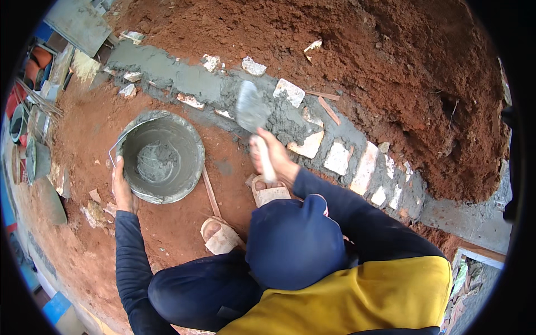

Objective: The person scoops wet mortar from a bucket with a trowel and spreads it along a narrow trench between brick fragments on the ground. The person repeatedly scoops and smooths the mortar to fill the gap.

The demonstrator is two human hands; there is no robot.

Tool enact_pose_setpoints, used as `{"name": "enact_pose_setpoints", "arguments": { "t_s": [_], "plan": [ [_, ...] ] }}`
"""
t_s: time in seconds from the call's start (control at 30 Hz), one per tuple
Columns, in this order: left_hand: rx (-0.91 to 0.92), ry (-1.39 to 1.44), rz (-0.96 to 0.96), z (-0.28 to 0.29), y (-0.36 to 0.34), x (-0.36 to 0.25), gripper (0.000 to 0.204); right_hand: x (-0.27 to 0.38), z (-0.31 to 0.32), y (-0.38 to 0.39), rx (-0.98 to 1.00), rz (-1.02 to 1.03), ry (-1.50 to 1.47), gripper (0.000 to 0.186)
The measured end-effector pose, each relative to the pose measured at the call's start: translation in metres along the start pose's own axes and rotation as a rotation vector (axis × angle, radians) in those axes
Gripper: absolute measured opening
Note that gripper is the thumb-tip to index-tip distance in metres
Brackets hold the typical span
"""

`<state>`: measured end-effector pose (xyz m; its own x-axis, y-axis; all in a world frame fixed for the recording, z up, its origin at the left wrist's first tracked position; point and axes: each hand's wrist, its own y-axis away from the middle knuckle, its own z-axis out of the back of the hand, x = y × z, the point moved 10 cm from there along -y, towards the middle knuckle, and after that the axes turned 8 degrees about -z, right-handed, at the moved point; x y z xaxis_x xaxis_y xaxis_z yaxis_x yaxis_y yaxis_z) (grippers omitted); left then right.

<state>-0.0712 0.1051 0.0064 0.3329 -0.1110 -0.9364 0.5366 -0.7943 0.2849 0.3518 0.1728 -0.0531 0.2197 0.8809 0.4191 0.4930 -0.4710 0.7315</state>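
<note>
My left hand (124, 187) grips the left side of a bucket (193, 145) beside its thin wire handle; wet grey mortar (156, 162) lies in the bottom. My right hand (274, 153) is closed on the pale handle of a trowel, whose motion-blurred blade (250, 103) is over a long, low bed of grey mortar (192, 78). Pieces of whitish stone or brick (338, 158) are set into that bed along its length, several of them smeared with mortar. A thin wooden stick (209, 187) lies just right of the bucket on reddish soil.
A high bank of red earth (391, 67) runs along the far side. At the left are a jumble of buckets (38, 159), rods and boards, plus a grey sheet (75, 25) at top. Sandalled feet (220, 237) rest below the bed. A concrete strip (463, 220) continues at right.
</note>
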Motion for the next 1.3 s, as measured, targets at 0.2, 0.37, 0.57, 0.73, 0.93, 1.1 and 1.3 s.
{"name": "enact_pose_setpoints", "arguments": {
  "t_s": [0.2, 0.37, 0.57, 0.73, 0.93, 1.1, 1.3],
  "plan": [
    [-0.018, 0.035, 0.047, -0.005, 0.007, -0.008, 0.043, 0.037, -0.092, -0.011, 0.265, 0.129, 0.435, 0.048],
    [0.113, 0.154, -0.126, -0.038, 0.013, -0.072, 0.036, 0.081, -0.184, 0.047, 0.090, 0.879, 1.682, 0.037],
    [0.222, -0.066, -0.361, -0.090, 0.032, -0.149, 0.039, 0.084, -0.257, 0.038, -0.054, 1.209, 2.189, 0.015],
    [0.146, -0.049, -0.336, -0.096, 0.041, -0.156, 0.043, 0.123, -0.286, 0.102, -0.039, 1.472, 2.081, 0.014],
    [0.248, -0.114, -0.314, -0.126, 0.040, -0.147, 0.038, 0.090, -0.343, 0.135, 0.196, 1.433, 2.218, 0.011],
    [0.170, -0.118, -0.315, -0.118, 0.039, -0.156, 0.035, 0.072, -0.317, 0.131, 0.292, 1.363, 2.513, 0.017],
    [0.127, -0.192, -0.406, -0.125, 0.040, -0.170, 0.039, 0.125, -0.314, 0.092, -0.021, 1.425, 2.375, 0.022]
  ]
}}
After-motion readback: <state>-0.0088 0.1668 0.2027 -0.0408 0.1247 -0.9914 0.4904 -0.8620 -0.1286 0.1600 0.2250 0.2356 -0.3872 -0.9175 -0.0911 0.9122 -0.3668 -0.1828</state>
